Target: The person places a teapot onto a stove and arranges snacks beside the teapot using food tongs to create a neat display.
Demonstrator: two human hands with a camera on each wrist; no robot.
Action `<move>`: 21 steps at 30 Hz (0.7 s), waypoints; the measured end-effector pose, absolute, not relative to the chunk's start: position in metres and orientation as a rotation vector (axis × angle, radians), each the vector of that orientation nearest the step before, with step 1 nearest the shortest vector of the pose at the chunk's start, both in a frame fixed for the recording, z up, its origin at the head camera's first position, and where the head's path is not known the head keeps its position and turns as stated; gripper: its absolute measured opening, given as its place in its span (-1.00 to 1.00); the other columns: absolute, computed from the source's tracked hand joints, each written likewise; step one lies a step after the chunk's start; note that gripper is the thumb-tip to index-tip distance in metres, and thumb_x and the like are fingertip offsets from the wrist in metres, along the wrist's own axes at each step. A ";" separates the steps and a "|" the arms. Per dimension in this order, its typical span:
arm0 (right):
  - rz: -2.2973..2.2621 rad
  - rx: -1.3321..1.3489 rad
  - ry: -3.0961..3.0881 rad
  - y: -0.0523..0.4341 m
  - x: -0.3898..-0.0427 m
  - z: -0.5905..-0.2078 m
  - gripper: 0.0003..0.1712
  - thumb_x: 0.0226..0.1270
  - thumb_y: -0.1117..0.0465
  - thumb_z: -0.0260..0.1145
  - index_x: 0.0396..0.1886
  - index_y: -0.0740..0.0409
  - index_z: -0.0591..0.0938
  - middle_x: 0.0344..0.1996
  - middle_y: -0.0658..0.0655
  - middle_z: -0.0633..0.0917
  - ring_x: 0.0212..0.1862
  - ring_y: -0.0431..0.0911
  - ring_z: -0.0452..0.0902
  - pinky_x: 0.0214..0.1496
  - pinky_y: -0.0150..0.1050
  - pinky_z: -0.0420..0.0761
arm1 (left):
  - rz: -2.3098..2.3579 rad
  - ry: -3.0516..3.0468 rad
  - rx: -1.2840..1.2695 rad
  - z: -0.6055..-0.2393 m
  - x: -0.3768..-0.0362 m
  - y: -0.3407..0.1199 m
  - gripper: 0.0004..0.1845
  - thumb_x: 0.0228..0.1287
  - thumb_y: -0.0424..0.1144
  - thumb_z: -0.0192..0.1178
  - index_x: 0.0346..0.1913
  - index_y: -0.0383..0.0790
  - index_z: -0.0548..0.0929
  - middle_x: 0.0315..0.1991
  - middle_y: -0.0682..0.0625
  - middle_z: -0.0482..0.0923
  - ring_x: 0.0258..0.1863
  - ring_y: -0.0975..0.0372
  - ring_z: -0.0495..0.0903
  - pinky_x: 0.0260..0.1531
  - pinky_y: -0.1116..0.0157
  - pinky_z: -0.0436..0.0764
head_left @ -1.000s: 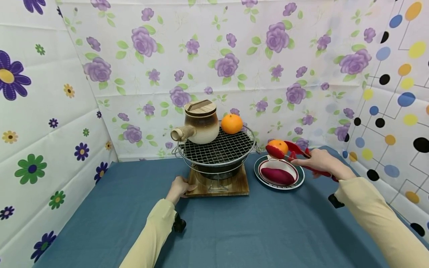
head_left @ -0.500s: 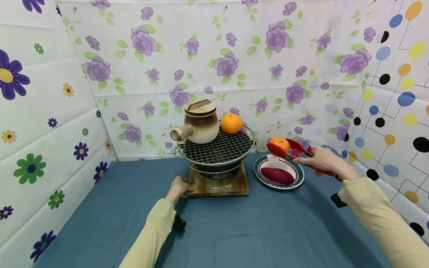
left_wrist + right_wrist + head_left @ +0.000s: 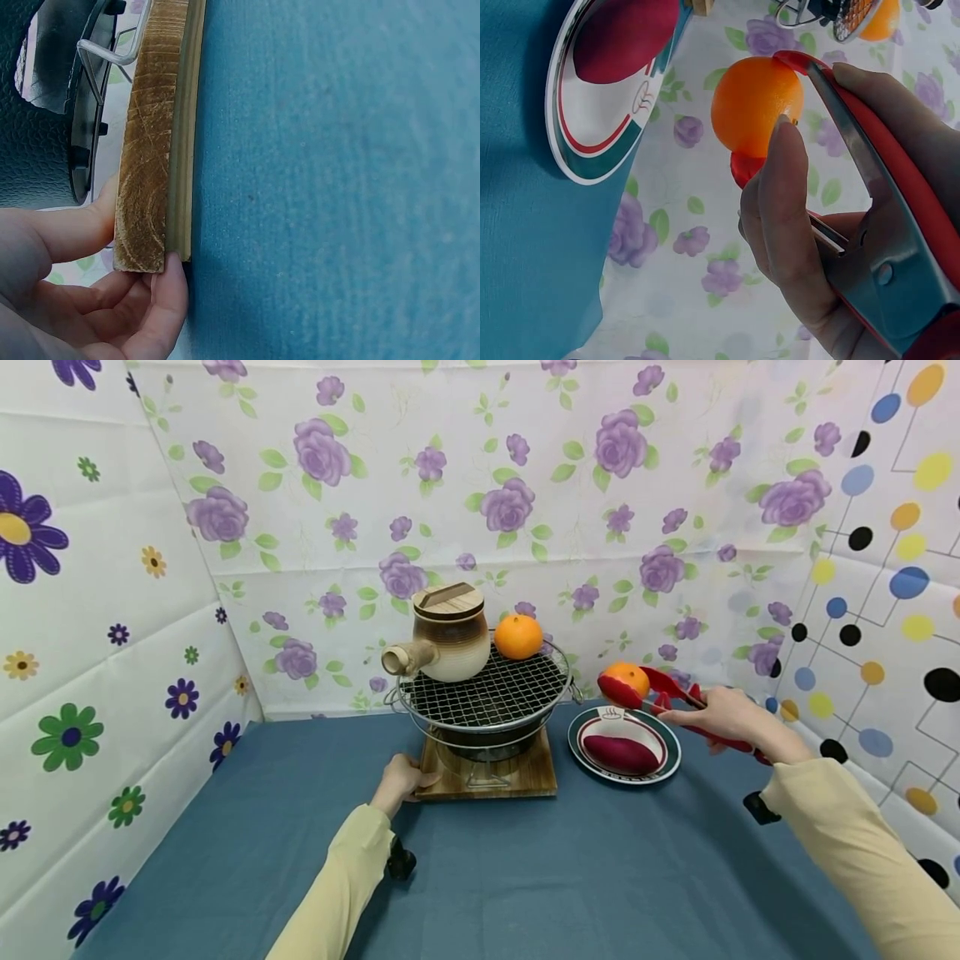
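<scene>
Slippage looks the likeliest fault: the round, smooth-looking orange citrus fruit [image 3: 750, 105] is held only between the tips of the metal tongs with red tips and grips [image 3: 885, 232]. If the squeeze eases or the tips sit off-centre, it could roll out and fall on the white plate with green rim and red ring [image 3: 596, 124], or bounce to the blue-clothed table [image 3: 570, 877]. Second concern: a low swing leftward might clip the round black wire-mesh grill [image 3: 487, 697], jarring the second orange fruit [image 3: 519, 637] or the brown-and-cream ceramic pot with wooden lid [image 3: 452, 647], both resting near its back edge.

Position: the held fruit is just ahead of the right hand [image 3: 723, 718] and to its left. Head view puts it by the plate's far side; right wrist view shows it apart from the plate. The spindle-shaped purple-red root [image 3: 621, 754] lies on the plate.

Hands: right clamped round the tongs; one finger overlaps the fruit in the wrist view, contact uncertain. Left hand [image 3: 401, 778] pinches a corner of the thick brown wooden board [image 3: 525, 782] beneath the grill.
</scene>
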State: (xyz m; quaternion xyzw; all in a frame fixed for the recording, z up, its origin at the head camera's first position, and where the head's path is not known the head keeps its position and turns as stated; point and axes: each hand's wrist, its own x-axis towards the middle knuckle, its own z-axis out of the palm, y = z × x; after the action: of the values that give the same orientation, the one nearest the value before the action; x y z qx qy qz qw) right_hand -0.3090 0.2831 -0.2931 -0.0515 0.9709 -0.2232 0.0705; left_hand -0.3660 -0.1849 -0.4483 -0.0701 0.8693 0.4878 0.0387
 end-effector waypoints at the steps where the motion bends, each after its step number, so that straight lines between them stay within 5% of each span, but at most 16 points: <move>1: -0.678 -0.154 2.918 0.283 -0.309 -0.293 -0.21 0.00 -0.41 0.18 -0.41 0.31 0.34 -0.68 0.17 0.49 -0.66 -0.05 0.53 -0.45 -0.20 0.48 | 1.497 2.663 -0.220 -0.445 -0.363 -0.184 -0.34 -0.05 -0.20 0.42 0.03 -0.58 0.41 -0.13 -0.36 0.43 -0.28 -0.04 0.53 -0.54 0.14 0.58; 8: -0.626 -0.202 2.937 0.283 -0.306 -0.290 -0.25 0.05 -0.39 0.15 -0.52 0.28 0.36 -0.73 0.15 0.53 -0.68 -0.07 0.53 -0.46 -0.21 0.47 | 1.475 2.676 -0.223 -0.414 -0.330 -0.171 -0.42 0.09 -0.33 0.30 0.08 -0.65 0.33 -0.06 -0.42 0.37 -0.20 -0.09 0.50 -0.47 0.16 0.59; 21: -0.654 -0.218 2.947 0.281 -0.303 -0.283 -0.26 0.06 -0.38 0.16 -0.49 0.30 0.36 -0.73 0.14 0.52 -0.68 -0.07 0.53 -0.48 -0.21 0.44 | 1.485 2.692 -0.229 -0.414 -0.330 -0.170 -0.44 0.09 -0.37 0.29 0.06 -0.66 0.34 -0.11 -0.42 0.39 -0.26 -0.09 0.53 -0.49 0.16 0.59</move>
State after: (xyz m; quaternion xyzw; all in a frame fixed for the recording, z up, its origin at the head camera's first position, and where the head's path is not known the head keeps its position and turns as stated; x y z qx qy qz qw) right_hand -0.3027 0.2810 -0.2834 -0.0720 0.9721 -0.2158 0.0575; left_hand -0.3302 -0.1701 -0.4141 -0.0741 0.8728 0.4815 0.0292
